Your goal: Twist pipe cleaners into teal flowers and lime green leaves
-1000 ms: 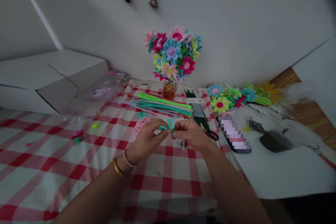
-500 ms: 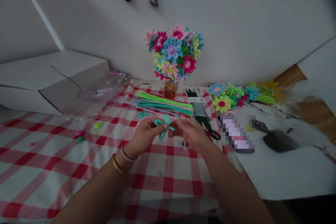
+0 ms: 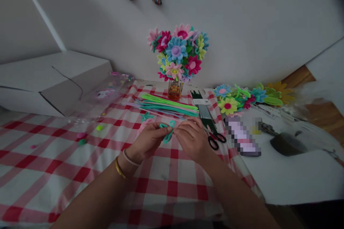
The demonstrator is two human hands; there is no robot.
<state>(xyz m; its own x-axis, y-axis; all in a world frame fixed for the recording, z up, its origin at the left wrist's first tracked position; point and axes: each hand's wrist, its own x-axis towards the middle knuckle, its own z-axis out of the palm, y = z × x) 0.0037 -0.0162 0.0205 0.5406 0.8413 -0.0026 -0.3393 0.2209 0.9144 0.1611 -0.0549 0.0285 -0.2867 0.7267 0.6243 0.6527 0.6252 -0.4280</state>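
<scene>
A teal pipe cleaner (image 3: 168, 136) bent in loops, held tight in the fingers of the left hand (image 3: 147, 141), right hand (image 3: 192, 140) curled just beside it, can't tell if it grips, scissors (image 3: 214, 140) near the right hand, more pipe cleaners (image 3: 168, 106) ahead on the checked cloth (image 3: 172, 186)

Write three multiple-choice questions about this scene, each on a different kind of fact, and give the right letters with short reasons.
1. Where do the scissors lie?
A) right of the right hand
B) on the box
C) in the vase

2. How many bands are on the left wrist?
A) one
B) two
C) three

3. What state is the teal pipe cleaner in?
A) bent into loops
B) straight
C) cut into pieces

1: A, they show just past that hand.
2: B, a gold bangle and a pale band.
3: A, its curves show at the left hand's fingertips.
</scene>
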